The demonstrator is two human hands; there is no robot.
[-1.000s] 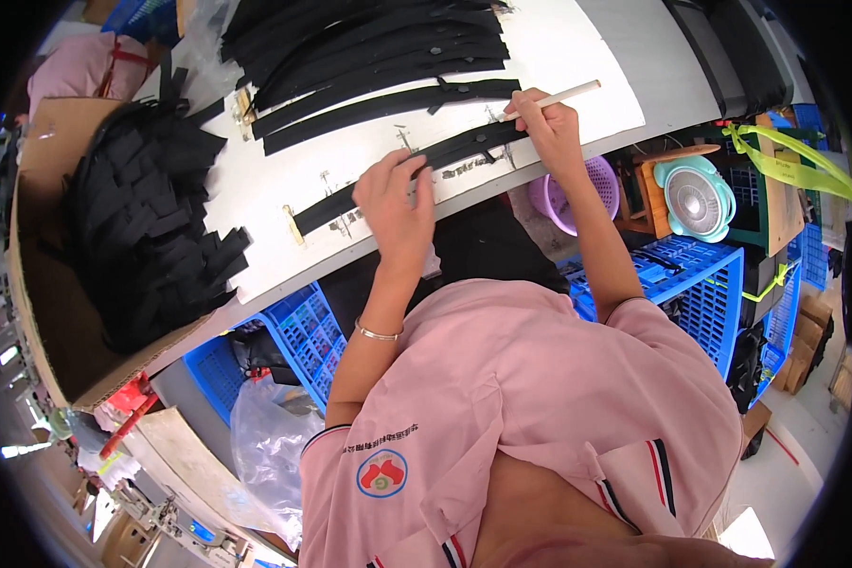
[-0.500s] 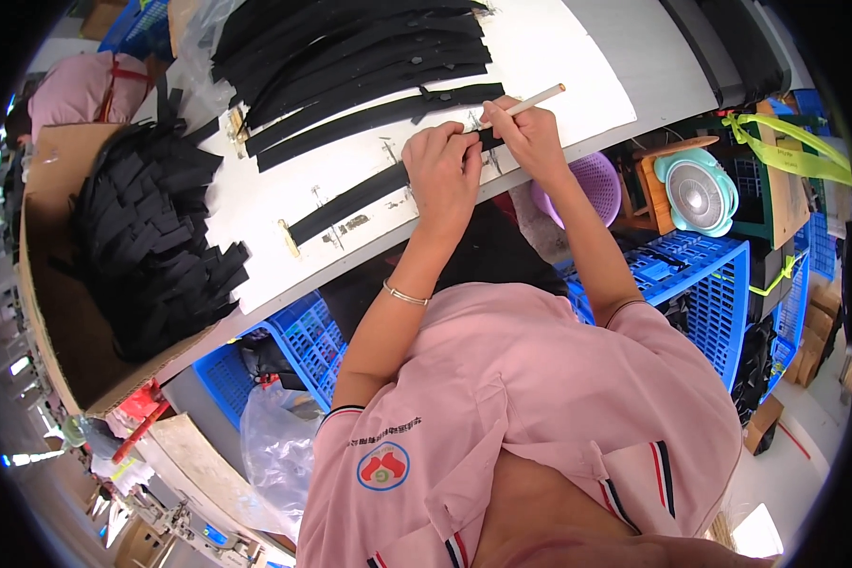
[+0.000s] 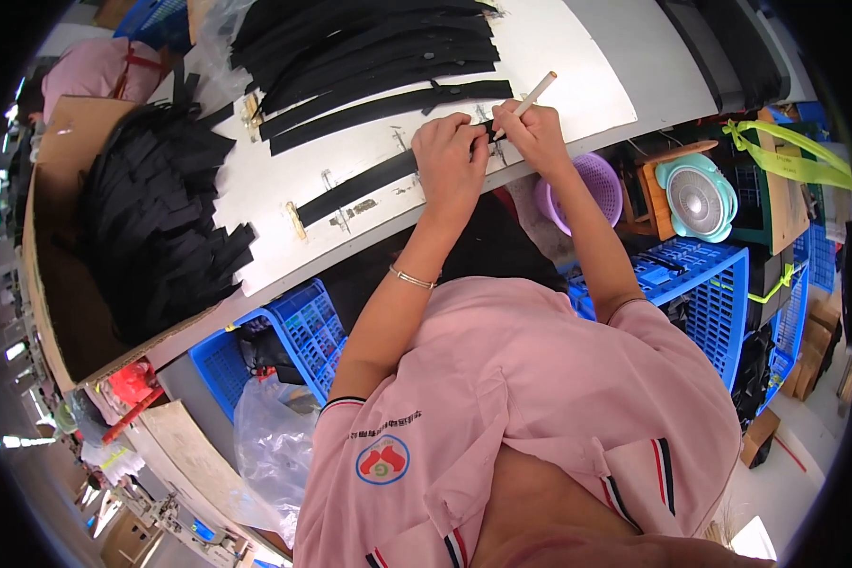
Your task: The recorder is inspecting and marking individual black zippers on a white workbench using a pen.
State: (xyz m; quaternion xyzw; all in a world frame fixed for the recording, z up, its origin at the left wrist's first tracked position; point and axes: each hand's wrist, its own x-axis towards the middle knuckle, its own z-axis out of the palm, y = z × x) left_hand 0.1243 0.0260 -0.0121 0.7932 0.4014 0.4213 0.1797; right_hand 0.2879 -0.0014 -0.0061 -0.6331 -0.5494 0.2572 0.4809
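A long black fabric strip (image 3: 360,186) lies across the white worktable (image 3: 577,76). My left hand (image 3: 450,156) presses flat on the strip near its right end. Right beside it, my right hand (image 3: 537,133) grips a thin white marking pencil (image 3: 532,95), whose tip touches the strip between the two hands. More black strips (image 3: 369,57) are laid side by side further back on the table.
A heap of black fabric pieces (image 3: 161,218) fills a cardboard box at the left. Below the table edge stand blue plastic crates (image 3: 284,331), a purple basket (image 3: 596,180) and a small teal fan (image 3: 696,199). Yellow-green tape (image 3: 786,151) hangs at the right.
My left hand has slid to the right along the strip until it sits next to my right hand. The pencil has tilted more upright.
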